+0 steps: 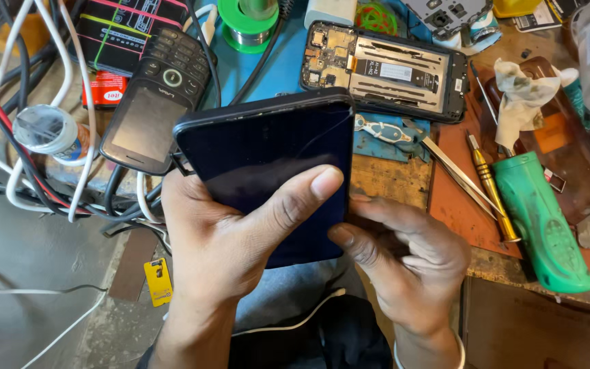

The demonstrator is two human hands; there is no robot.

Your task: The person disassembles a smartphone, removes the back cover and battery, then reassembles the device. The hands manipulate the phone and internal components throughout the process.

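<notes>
A dark blue smartphone [261, 143] with a black screen is held face up at the centre of the head view. My left hand [220, 246] grips it from below, thumb laid across the glass. My right hand [404, 260] touches the phone's lower right edge with curled fingers and thumb tip. Fine scratches show on the screen. The phone's lower end is hidden by my hands.
An opened phone body [384, 68] lies behind, beside an old keypad phone [158, 102]. A green-handled tool [541, 219], a brass screwdriver [489, 184] and tweezers [455, 171] rest at right. Tangled cables [15, 137] and a solder spool [247, 24] crowd the left and back.
</notes>
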